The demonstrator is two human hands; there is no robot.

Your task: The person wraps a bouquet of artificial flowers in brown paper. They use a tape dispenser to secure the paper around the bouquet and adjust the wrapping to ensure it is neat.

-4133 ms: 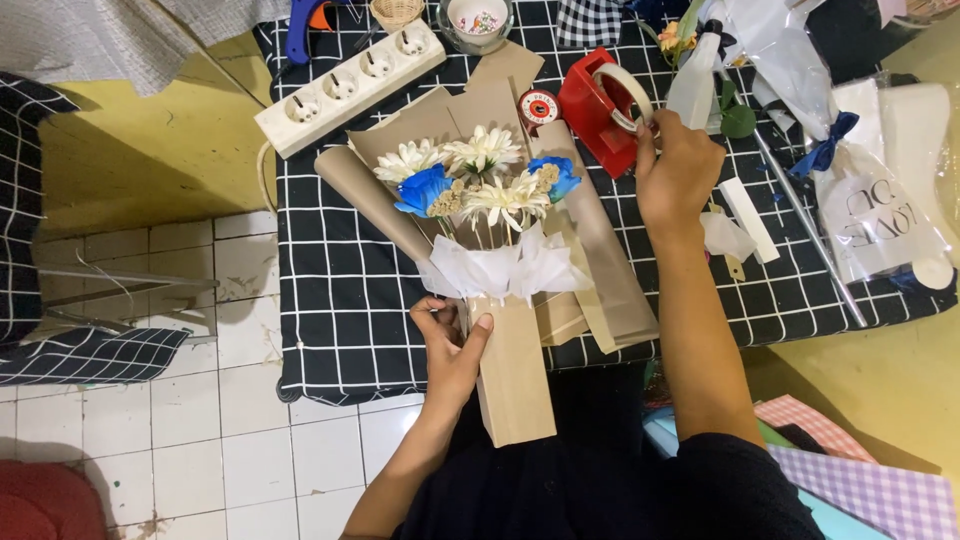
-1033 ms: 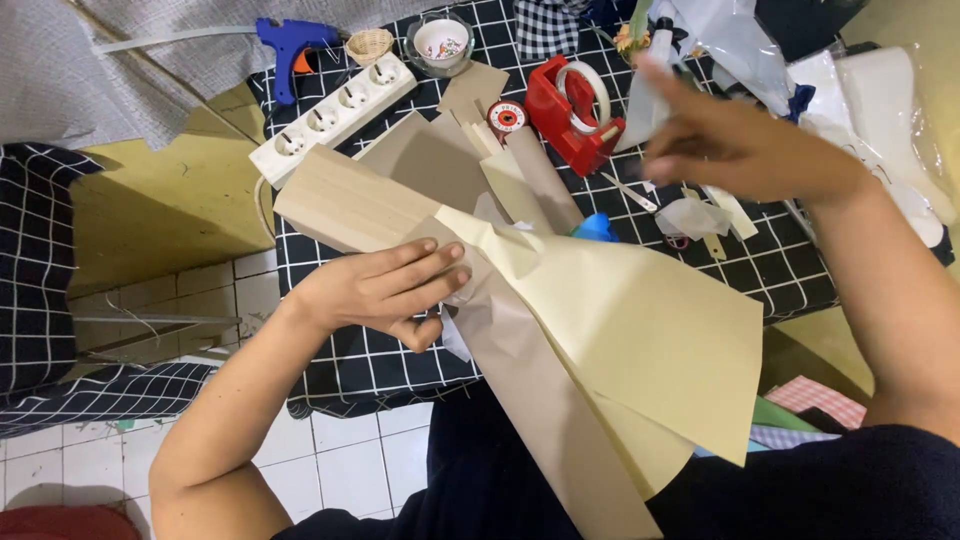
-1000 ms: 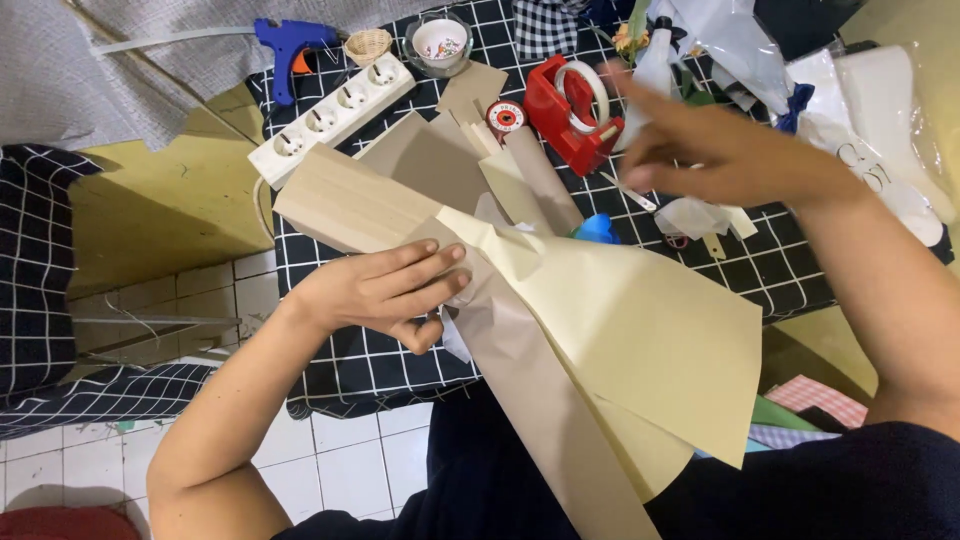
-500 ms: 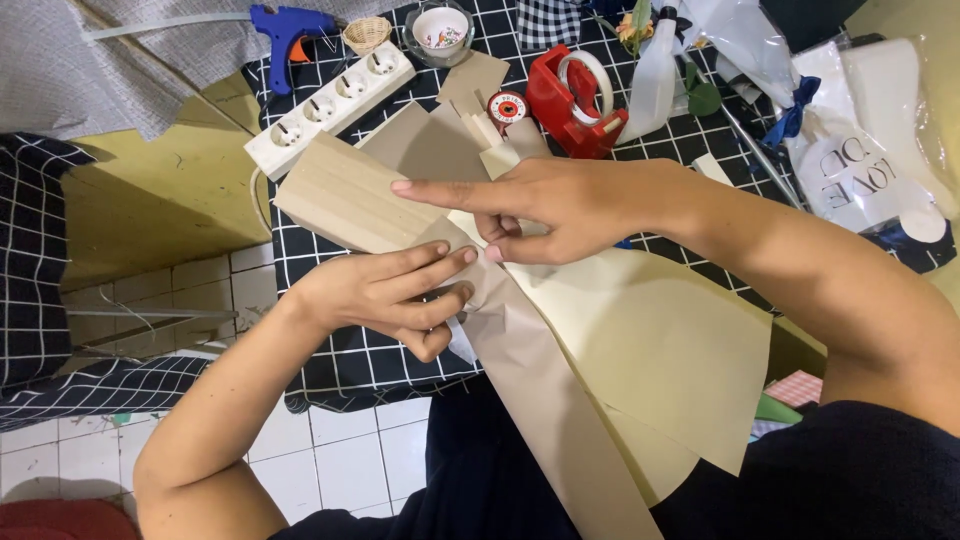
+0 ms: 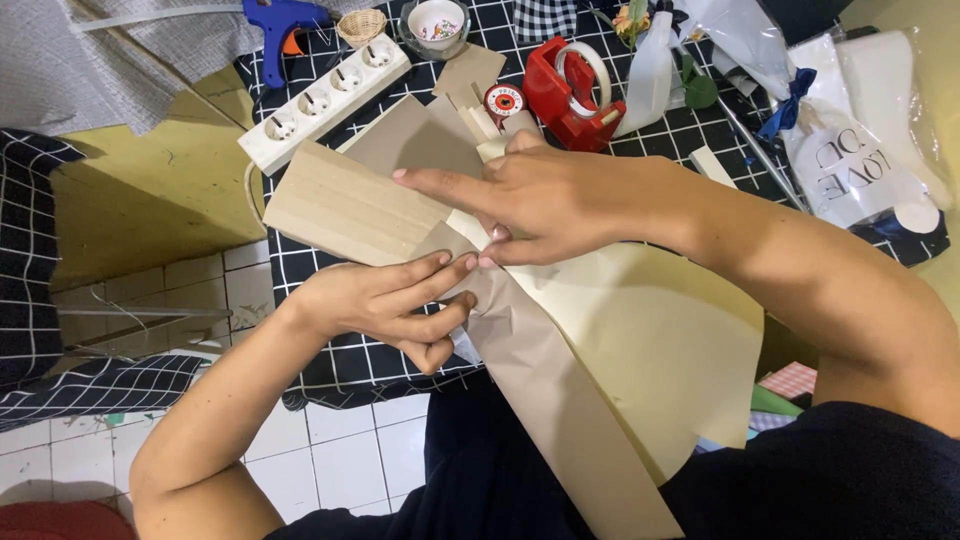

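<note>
**Head view: both hands press the paper wrap together**

Half a second ago the right hand lay a little higher on the wrap; a second ago it was up by the red tape dispenser (image 5: 572, 92), well away from the paper. Now the right hand (image 5: 545, 200) rests on the kraft paper wrap (image 5: 560, 400) with its forefinger stretched out flat toward the left and the other fingers curled, fingertips pressing the fold. It is partly open and grips nothing; it only presses down. Just below it, the left hand (image 5: 385, 305) has kept its place, fingers closed around the gathered waist of the wrap, pinching the folds, its fingertips touching those of the right hand. The wrap lies across the checked cloth of the worktop (image 5: 340, 365), running from beyond the hands down toward the person's lap. Beyond the right hand sit the dispenser, a white power strip (image 5: 325, 100) and a blue glue gun (image 5: 280, 25).
</note>
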